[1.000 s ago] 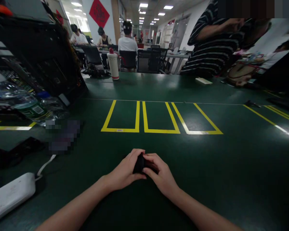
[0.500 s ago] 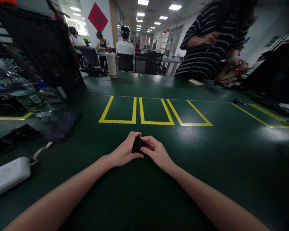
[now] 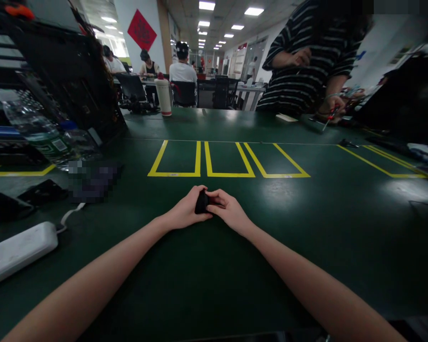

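Observation:
Between my two hands is a small, dark, rounded object; its kind does not show clearly. My left hand is curled round its left side, thumb below and fingers over the top. The fingertips and thumb of my right hand press on its right side, so both hands are closed on it. Much of the object is hidden behind the fingers. Just beyond my hands, yellow tape outlines mark the dark green table.
On the left lie a white power strip and black items; clear plastic bottles lean near a large black case. A pale tumbler stands at the far edge. Across the table, a person in a striped top handles a red-handled tool.
The camera view has shifted slightly, so my hands appear a little higher. Both keep their hold on the dark object. The person opposite has moved a hand holding a tool.

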A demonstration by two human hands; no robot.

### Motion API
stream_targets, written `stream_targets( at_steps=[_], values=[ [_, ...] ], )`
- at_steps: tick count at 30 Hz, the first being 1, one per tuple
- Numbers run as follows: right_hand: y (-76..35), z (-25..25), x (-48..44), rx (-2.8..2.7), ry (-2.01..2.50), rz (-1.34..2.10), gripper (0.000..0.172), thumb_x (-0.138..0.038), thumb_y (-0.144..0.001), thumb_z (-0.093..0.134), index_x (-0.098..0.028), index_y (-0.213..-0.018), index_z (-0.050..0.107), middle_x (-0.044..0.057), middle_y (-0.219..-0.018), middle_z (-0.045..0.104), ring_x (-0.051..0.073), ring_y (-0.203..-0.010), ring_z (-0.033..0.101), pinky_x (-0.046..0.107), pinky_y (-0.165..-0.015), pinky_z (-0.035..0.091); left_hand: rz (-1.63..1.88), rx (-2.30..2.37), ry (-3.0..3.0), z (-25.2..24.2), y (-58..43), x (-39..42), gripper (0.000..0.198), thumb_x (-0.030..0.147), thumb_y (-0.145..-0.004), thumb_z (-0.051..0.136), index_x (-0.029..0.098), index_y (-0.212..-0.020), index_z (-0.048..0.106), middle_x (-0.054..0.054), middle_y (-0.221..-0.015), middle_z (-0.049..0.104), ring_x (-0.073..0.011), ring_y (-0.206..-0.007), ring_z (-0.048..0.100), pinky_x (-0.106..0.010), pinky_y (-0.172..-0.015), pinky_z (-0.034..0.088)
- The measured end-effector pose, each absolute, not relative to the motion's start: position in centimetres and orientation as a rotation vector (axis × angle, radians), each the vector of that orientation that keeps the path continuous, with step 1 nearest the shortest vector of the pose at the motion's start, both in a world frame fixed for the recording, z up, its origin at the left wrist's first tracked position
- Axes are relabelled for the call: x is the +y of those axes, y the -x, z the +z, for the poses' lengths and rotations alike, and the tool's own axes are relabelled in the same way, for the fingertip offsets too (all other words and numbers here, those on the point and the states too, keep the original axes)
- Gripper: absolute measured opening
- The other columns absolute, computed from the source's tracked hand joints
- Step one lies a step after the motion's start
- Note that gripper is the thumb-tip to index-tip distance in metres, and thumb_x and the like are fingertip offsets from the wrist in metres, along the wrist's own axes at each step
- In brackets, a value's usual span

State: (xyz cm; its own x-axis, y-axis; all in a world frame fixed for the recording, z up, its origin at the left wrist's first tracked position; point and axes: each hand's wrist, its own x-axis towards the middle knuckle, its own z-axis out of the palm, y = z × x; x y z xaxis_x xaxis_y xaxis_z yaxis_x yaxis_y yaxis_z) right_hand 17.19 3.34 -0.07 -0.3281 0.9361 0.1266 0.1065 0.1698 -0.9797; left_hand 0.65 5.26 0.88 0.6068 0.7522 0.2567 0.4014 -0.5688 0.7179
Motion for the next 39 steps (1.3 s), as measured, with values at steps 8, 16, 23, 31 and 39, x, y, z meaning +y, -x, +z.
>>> stream_targets(
  at_steps=[8,16,23,31,39],
  values=[
    [-17.0,0.6,2.4,-1.652,1.013,1.213,0.026,-0.018,-0.071,0.054,-0.019,-0.096,0.050,0.002,-0.099,0.055,0.015,-0.096,0.052,0.035,-0.086,0.040,0.731,1.040,-2.310,0.9,-0.5,4.6,0.067,0.031,-0.062,0.062,0.017,-0.119,0.030,-0.010,-0.112,0.043,-0.0256,-0.102,0.045,-0.042,-0.086,0.036],
    [-17.0,1.0,2.2,-1.665,1.015,1.222,0.026,-0.019,-0.071,0.054,-0.019,-0.097,0.049,0.002,-0.099,0.055,0.015,-0.096,0.053,0.036,-0.086,0.040,0.672,1.062,-2.254,1.5,-0.4,4.4,0.061,0.032,-0.061,0.063,0.019,-0.114,0.035,-0.008,-0.108,0.047,-0.0250,-0.098,0.047,-0.044,-0.084,0.036],
    [-17.1,1.4,1.7,-1.674,0.988,1.237,0.028,-0.017,-0.070,0.054,-0.019,-0.097,0.049,0.002,-0.100,0.053,0.015,-0.096,0.052,0.034,-0.085,0.041,0.744,1.057,-2.250,0.5,-0.6,4.5,0.062,0.029,-0.062,0.064,0.017,-0.114,0.033,-0.008,-0.107,0.046,-0.0234,-0.098,0.047,-0.041,-0.083,0.038],
    [-16.8,1.2,1.1,-1.625,0.939,1.212,0.020,-0.022,-0.074,0.050,-0.017,-0.093,0.051,0.002,-0.096,0.055,0.014,-0.093,0.054,0.033,-0.086,0.041,0.809,1.074,-2.352,-0.1,-0.5,3.5,0.064,0.029,-0.063,0.063,0.018,-0.116,0.030,-0.007,-0.111,0.043,-0.0223,-0.100,0.046,-0.037,-0.084,0.038],
    [-16.6,0.7,0.4,-1.619,0.993,1.191,0.029,-0.023,-0.071,0.054,-0.018,-0.099,0.048,0.004,-0.102,0.052,0.015,-0.094,0.053,0.035,-0.086,0.041,0.845,1.067,-2.420,-0.2,-0.1,2.6,0.062,0.030,-0.063,0.062,0.018,-0.115,0.030,-0.007,-0.111,0.043,-0.0234,-0.102,0.045,-0.038,-0.085,0.037]
  ],
)
